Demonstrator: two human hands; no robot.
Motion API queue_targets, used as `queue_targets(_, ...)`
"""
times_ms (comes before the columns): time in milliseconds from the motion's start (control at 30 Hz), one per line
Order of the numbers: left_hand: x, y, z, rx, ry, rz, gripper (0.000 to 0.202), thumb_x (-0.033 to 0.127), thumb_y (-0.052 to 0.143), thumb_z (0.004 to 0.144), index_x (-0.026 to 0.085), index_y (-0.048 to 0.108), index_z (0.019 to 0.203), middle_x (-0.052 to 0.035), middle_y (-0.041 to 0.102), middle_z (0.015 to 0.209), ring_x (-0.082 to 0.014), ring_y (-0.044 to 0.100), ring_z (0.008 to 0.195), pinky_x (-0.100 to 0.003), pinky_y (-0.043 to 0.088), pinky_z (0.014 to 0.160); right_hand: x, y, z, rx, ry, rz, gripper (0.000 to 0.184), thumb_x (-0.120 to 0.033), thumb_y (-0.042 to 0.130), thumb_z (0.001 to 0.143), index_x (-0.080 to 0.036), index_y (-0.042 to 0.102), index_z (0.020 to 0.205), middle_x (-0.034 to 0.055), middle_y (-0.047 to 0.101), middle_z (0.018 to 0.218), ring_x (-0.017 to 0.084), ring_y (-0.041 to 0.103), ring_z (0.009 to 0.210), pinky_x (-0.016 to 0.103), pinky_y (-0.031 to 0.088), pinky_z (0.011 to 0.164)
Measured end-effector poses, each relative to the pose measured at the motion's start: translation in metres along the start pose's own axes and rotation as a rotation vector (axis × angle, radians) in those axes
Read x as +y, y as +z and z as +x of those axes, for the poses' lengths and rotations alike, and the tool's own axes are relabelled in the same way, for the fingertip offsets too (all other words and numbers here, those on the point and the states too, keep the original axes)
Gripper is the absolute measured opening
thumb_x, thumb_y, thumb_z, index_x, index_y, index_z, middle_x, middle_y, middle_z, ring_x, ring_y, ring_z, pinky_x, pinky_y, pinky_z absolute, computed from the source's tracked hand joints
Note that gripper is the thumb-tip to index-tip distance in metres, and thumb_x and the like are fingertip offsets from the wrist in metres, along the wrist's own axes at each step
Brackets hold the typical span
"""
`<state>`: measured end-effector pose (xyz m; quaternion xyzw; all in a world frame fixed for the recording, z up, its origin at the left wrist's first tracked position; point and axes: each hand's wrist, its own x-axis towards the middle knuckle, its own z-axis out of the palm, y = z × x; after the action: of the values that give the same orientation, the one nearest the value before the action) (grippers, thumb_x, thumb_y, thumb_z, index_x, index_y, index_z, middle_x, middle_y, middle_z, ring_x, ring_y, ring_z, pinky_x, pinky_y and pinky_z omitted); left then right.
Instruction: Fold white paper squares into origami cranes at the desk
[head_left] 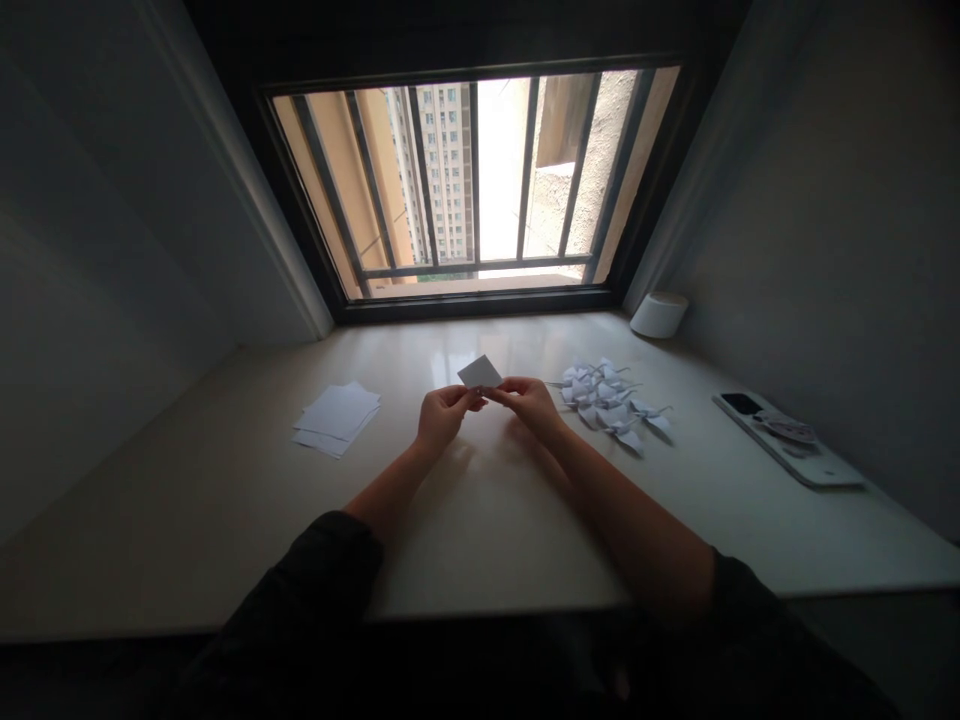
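Between my two hands, a small folded square of white paper (481, 371) is held up with one corner pointing away from me. My left hand (444, 412) pinches its near left edge between thumb and fingers. On the near right edge, my right hand (531, 399) grips the same paper, and the fingertips of both hands nearly meet. To the left lies a loose stack of white paper sheets (337, 415). A cluster of folded white paper cranes (606, 396) lies just right of my right hand.
A phone (787, 440) with a ring holder on its back lies at the right of the white sill (480, 540). A white cylindrical object (659, 315) stands in the far right corner. Behind is a barred window (476, 180), with walls on both sides.
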<state>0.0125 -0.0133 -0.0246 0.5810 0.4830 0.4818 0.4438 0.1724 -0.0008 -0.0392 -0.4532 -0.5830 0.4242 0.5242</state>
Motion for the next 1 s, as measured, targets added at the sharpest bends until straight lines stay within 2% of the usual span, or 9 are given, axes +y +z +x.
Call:
queue_targets(200,-0.001,-0.001,0.002,-0.027,-0.011,0.015,0.035,0.048,0.064,0.070,0.014,0.071,0.079,-0.0096,0.072,0.075,-0.0207,0.066,0.069,-0.027,0.043,0.056,-0.003,-0.003,0.000,-0.002,0.022,0.015,0.030,-0.047,0.071,0.062,-0.017,0.070,0.065,0.0033,0.068,0.066,0.017,0.060,0.065,0.028,0.042,0.066)
queue_targets(533,-0.003,-0.006,0.006,-0.043,-0.064,0.015,0.039,0.053,0.064,0.068,0.016,0.070,0.076,-0.0087,0.072,0.077,-0.0195,0.065,0.071,-0.025,0.038,0.055,-0.009,-0.007,0.001,-0.082,0.059,0.075,0.034,-0.051,0.061,0.069,-0.019,0.072,0.066,0.0033,0.067,0.065,0.011,0.047,0.055,0.026,0.036,0.056)
queue_targets(667,-0.004,-0.005,0.006,-0.049,-0.068,0.016,0.039,0.053,0.064,0.068,0.015,0.070,0.077,-0.0097,0.072,0.078,-0.0200,0.065,0.072,-0.025,0.038,0.055,-0.004,-0.005,0.003,-0.080,0.030,0.052,0.036,-0.051,0.058,0.072,-0.018,0.070,0.067,0.0037,0.067,0.065,0.012,0.047,0.054,0.026,0.036,0.056)
queue_targets(800,-0.003,-0.004,0.005,-0.081,-0.079,0.026,0.039,0.053,0.063,0.069,0.015,0.070,0.079,-0.0104,0.072,0.081,-0.0207,0.065,0.075,-0.025,0.038,0.056,0.003,-0.001,0.004,0.038,-0.037,-0.127,0.036,-0.050,0.054,0.077,-0.018,0.067,0.067,0.0044,0.067,0.067,0.014,0.052,0.058,0.027,0.039,0.057)
queue_targets(900,-0.002,-0.005,0.005,-0.137,-0.075,0.034,0.039,0.052,0.063,0.069,0.016,0.070,0.083,-0.0101,0.072,0.083,-0.0206,0.065,0.077,-0.025,0.038,0.058,0.003,0.001,0.002,0.130,-0.139,-0.324,0.035,-0.047,0.049,0.082,-0.019,0.064,0.066,0.0043,0.065,0.068,0.015,0.054,0.061,0.027,0.039,0.059)
queue_targets(1000,-0.002,-0.007,0.005,-0.142,-0.067,0.058,0.037,0.050,0.065,0.068,0.016,0.070,0.080,-0.0090,0.072,0.080,-0.0195,0.064,0.075,-0.025,0.038,0.058,-0.001,0.000,-0.001,0.143,-0.243,-0.493,0.034,-0.042,0.048,0.084,-0.020,0.062,0.063,0.0047,0.062,0.069,0.015,0.051,0.061,0.028,0.037,0.059)
